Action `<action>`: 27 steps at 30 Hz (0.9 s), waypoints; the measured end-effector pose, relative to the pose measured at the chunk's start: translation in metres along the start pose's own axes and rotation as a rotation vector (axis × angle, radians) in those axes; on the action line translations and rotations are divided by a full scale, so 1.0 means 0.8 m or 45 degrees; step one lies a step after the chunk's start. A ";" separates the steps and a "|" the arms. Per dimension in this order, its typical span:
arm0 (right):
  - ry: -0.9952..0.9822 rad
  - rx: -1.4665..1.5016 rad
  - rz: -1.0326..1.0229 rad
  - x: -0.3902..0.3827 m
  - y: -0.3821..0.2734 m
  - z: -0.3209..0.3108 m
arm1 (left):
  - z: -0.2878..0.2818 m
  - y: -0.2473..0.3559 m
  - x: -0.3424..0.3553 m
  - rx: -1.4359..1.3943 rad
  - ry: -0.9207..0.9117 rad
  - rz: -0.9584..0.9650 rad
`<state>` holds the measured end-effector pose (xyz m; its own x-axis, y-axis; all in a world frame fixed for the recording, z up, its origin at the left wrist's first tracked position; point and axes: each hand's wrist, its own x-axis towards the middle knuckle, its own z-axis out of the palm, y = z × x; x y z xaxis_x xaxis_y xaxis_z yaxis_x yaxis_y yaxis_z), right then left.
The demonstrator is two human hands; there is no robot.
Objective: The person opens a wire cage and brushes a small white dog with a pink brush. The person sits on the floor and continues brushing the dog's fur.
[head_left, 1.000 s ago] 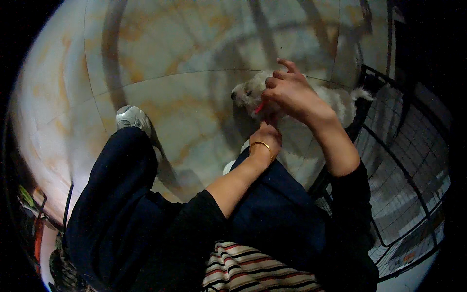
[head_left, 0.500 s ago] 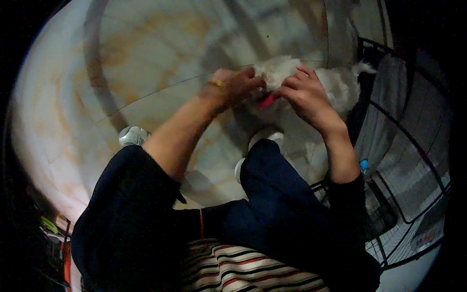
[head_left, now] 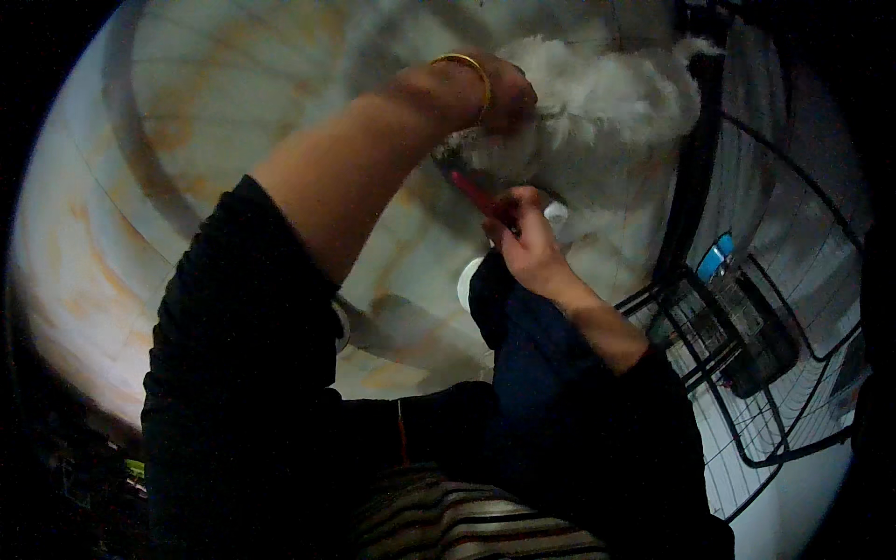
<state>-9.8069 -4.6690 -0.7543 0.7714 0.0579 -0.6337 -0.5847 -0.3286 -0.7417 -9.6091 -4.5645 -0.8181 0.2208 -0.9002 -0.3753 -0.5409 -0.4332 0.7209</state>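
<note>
A white fluffy dog (head_left: 625, 93) is on the floor at the upper middle. My left hand (head_left: 499, 98), below a gold bangle (head_left: 448, 58), curls against the fur at the dog's front end; what its fingers hold is hidden. Lower down, my right hand (head_left: 527, 238) is closed on a long, narrow red object (head_left: 471, 191), which points up and left toward a dark patch below my left hand. The dog's head is mostly out of sight behind my left hand and forearm.
Black wire cage panels (head_left: 784, 187) stand along the right, with a small blue item (head_left: 717, 254) and a dark tray (head_left: 765, 345) among them. Pale marbled tiles (head_left: 187, 112) form the floor. My dark-trousered legs (head_left: 523, 373) are below my hands; some clutter lies at lower left.
My left hand has risen and shifted right onto the dog. My right hand has drawn lower with the red object, away from the fur. The dog now appears higher in the picture.
</note>
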 end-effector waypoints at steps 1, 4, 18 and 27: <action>0.022 -0.045 -0.013 0.004 0.007 0.008 | -0.004 0.002 -0.004 0.002 -0.005 -0.032; 0.116 -0.155 -0.150 0.022 0.027 0.024 | -0.007 0.004 -0.016 0.015 0.013 -0.124; 0.309 0.371 -0.034 0.040 0.015 -0.027 | 0.043 -0.081 -0.088 -0.790 0.747 -0.390; 0.326 0.328 -0.086 0.020 -0.016 -0.021 | 0.069 -0.147 -0.144 -0.782 0.825 -0.616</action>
<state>-9.7829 -4.6799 -0.7509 0.8293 -0.1769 -0.5301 -0.5492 -0.0825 -0.8316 -9.6160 -4.4078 -0.8922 0.8019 -0.3937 -0.4493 0.1933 -0.5407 0.8187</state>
